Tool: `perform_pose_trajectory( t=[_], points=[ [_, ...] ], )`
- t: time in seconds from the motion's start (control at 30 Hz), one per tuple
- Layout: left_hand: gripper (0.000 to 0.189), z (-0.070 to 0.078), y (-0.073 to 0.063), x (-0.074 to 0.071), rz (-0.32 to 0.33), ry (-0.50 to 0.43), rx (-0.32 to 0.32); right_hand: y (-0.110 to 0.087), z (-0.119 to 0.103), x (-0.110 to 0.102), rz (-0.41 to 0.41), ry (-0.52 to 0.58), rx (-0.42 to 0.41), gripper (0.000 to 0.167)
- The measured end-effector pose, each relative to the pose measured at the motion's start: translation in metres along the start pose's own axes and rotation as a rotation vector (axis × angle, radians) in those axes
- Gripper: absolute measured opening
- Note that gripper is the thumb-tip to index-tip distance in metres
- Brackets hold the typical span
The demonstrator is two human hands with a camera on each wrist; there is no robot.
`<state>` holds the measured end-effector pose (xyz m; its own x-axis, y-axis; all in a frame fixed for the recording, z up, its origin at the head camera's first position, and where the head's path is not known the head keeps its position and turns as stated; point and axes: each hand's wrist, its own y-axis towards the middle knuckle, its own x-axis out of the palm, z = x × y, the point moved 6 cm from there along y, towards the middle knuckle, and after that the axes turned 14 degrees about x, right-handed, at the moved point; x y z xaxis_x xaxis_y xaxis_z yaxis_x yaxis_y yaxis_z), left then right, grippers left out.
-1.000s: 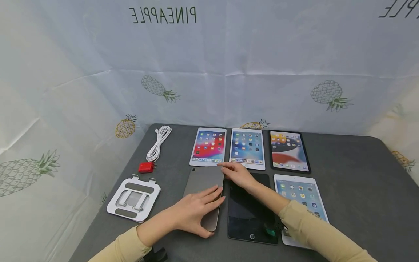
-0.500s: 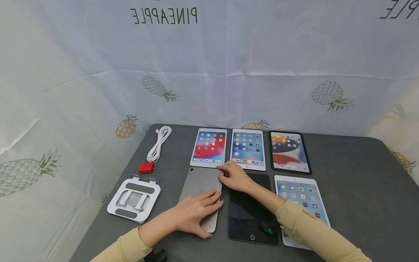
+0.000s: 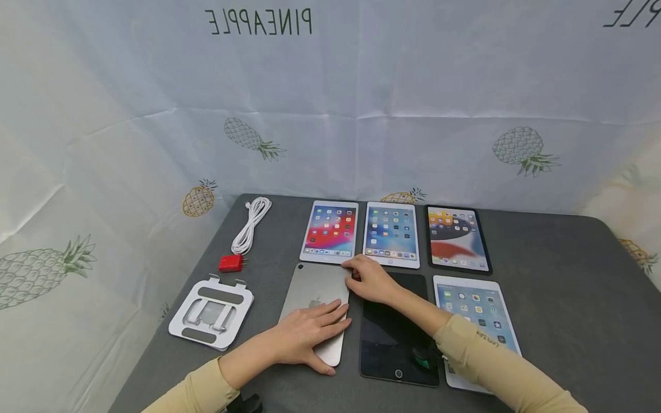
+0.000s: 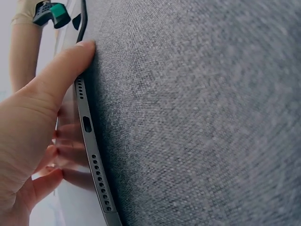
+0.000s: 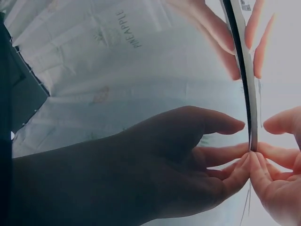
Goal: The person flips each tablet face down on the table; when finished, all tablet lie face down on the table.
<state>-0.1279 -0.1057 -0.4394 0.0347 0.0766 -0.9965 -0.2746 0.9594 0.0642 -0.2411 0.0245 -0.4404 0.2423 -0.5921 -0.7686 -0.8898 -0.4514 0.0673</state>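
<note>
Tabletop (image 3: 573, 298), six tablets (image 3: 391, 232) — wide left grip (image 3: 311, 329), loose right grip (image 3: 373, 279), both touching the silver one (image 3: 321, 282).

A curtained workspace, the wider room hidden: pineapple-printed cloth (image 3: 423, 74) hangs behind and beside a grey table (image 3: 558, 292).

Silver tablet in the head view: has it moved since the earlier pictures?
Yes, slightly to the left: the silver tablet now lines up further left against the unmoved white tablet right behind it.

Our bare L hand (image 3: 310, 337) lies palm-down, fingers spread; our bare R hand (image 3: 373, 279) sits farther fwd, fingers bent.
</note>
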Motion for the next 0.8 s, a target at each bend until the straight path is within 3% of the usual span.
perform_pose_trajectory(
  t=[0.4,0.67,0.8],
  points=[
    [0.085,-0.003,0.0,0.003,-0.019,-0.025,-0.012,0.001,0.003,0.0,-0.019,0.026,-0.001,0.032],
    [0.055,-0.006,0.01,-0.007,0.11,-0.203,-0.109,-0.006,0.006,-0.009,-0.015,0.132,0.003,0.032],
    [0.051,-0.009,0.017,-0.011,0.187,-0.313,-0.185,-0.013,0.01,-0.019,-0.005,0.182,0.056,0.034]
  ],
)
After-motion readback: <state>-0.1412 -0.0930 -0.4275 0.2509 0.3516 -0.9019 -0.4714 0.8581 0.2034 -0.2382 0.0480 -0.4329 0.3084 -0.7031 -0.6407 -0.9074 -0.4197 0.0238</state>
